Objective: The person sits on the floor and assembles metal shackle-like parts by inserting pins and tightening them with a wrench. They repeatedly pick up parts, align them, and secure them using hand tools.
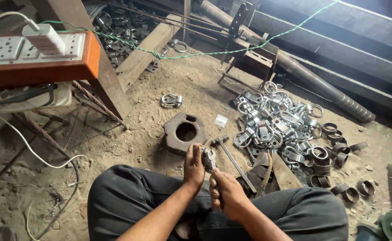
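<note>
The person sits cross-legged on a dusty floor, both hands meeting just above the lap. The left hand is closed around a small metal clamp piece, fingers wrapped at its left side. The right hand is clenched just below and to the right of the piece, thumb up against its lower edge; whether it also holds a tool cannot be told.

Just beyond the hands lies a heavy iron block with a round hole through its middle, and nothing shows inside the hole. A hammer rests to the right of the block, its handle running toward the near right. Bare sandy ground lies open to the left of the block and beyond it.

To the right, a loose heap of metal clamps and rings spreads over the floor, bounded on the far side by a long pipe. On the far left, a wooden bench carries a socket board.
</note>
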